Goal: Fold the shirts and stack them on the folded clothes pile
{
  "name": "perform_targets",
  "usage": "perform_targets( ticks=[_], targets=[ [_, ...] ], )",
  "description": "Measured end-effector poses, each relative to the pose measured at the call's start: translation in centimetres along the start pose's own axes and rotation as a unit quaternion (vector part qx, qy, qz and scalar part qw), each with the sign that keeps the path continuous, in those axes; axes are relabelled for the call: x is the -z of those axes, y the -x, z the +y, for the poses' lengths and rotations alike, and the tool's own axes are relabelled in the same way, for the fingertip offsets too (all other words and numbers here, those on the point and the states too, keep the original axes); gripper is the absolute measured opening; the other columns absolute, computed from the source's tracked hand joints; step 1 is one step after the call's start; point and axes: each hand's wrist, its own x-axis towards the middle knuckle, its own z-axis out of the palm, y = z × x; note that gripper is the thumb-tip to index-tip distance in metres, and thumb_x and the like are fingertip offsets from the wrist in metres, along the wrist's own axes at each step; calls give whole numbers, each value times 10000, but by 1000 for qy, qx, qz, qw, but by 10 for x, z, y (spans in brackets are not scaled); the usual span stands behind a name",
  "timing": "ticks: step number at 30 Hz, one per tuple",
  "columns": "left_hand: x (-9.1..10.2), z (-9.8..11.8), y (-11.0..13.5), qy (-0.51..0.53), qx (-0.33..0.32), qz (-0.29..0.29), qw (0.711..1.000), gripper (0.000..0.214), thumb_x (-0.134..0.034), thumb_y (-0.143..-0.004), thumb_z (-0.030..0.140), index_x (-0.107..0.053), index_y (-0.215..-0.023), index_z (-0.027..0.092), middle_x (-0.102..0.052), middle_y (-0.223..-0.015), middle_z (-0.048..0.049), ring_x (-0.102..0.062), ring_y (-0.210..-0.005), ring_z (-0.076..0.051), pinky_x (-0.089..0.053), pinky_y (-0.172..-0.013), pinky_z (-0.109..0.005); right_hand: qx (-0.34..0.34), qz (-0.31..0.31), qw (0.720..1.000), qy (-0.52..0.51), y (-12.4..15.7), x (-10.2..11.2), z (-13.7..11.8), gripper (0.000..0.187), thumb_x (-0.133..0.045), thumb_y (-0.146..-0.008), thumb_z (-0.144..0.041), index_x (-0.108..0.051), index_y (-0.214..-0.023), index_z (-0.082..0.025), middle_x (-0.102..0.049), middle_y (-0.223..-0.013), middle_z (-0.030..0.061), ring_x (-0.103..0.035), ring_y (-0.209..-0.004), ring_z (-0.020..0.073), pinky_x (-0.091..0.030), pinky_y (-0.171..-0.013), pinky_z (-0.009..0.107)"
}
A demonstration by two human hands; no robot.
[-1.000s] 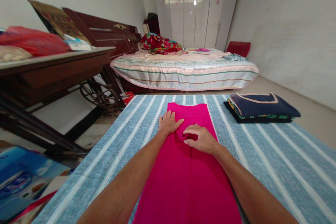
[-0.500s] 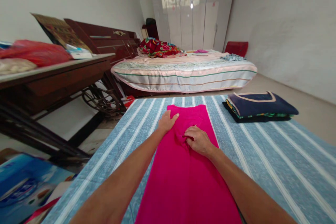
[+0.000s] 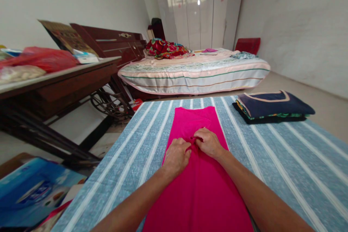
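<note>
A long, narrow piece of bright pink clothing point(image 3: 195, 192) lies lengthwise on the blue-and-white striped cloth point(image 3: 127, 145) in front of me. My left hand point(image 3: 178, 155) is closed, pinching the pink fabric near its middle. Right beside it, my right hand point(image 3: 208, 141) also pinches the fabric, with fingers curled in. Between the two hands the cloth is gathered into small folds. What kind of garment it is, I cannot tell. Its near end runs out of view between my forearms.
A folded stack topped by a navy garment with beige trim point(image 3: 274, 103) lies at the right. Beyond is a bed point(image 3: 195, 79) with a red floral blanket point(image 3: 168, 48). At left stand a dark wooden table point(image 3: 67, 83) and a blue box point(image 3: 35, 192).
My left hand has come down from the garment's upper left edge and now pinches the fabric beside my right hand. The right hand still holds about the same spot.
</note>
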Motion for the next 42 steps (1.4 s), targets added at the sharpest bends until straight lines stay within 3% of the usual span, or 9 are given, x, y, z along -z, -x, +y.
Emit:
perform_targets(
  ticks=[5, 10, 13, 28, 34, 42],
  targets=[
    [-13, 3, 2, 5, 1, 34, 999, 301, -514, -820, 206, -635, -1095, 188, -603, -1049, -81, -526, -997, -229, -433, -915, -350, -24, 10, 1000, 5, 0, 0, 3, 194, -520, -722, -33, -614, -731, -203, -615, -756, 15, -543, -800, 172, -394, -755, 257],
    [-24, 2, 3, 43, 12, 75, 996, 244, -533, -799, 172, -664, -1003, 147, -598, -1088, -101, -513, -1042, -247, -423, -959, -384, -46, 21, 999, 9, -1, -2, 5, 189, -531, -722, -49, -620, -729, -215, -616, -766, 11, -543, -797, 163, -391, -737, 242],
    [-26, 2, 3, 47, 6, 79, 996, 283, -534, -800, 170, -667, -1049, 158, -594, -1096, -109, -520, -1047, -252, -438, -946, -396, -50, 24, 998, 11, 0, -3, 7, 182, -530, -725, -54, -619, -726, -212, -616, -766, 9, -542, -784, 159, -386, -737, 243],
    [-28, -6, 11, 3, -78, 33, 996, 398, -519, -846, 240, -577, -1234, 171, -520, -1267, -159, -484, -1181, -296, -397, -1018, -479, -59, 29, 998, 10, 0, -5, 5, 172, -543, -741, -72, -551, -622, -195, -549, -652, -9, -492, -679, 142, -346, -670, 244],
    [-28, -5, 12, -19, -78, 4, 997, 454, -493, -867, 244, -488, -1310, 146, -471, -1329, -169, -424, -1255, -292, -350, -1063, -479, -48, 27, 998, -2, 1, -4, 4, 147, -559, -730, -71, -579, -656, -197, -575, -685, -3, -515, -713, 149, -370, -711, 253],
    [-24, 2, 15, -21, -72, 5, 997, 434, -493, -863, 226, -491, -1296, 192, -491, -1312, -148, -436, -1254, -287, -367, -1049, -497, -8, 3, 1000, -28, 0, 0, 2, 167, -543, -694, -48, -601, -662, -201, -622, -723, -4, -544, -756, 148, -393, -780, 260]
  ],
)
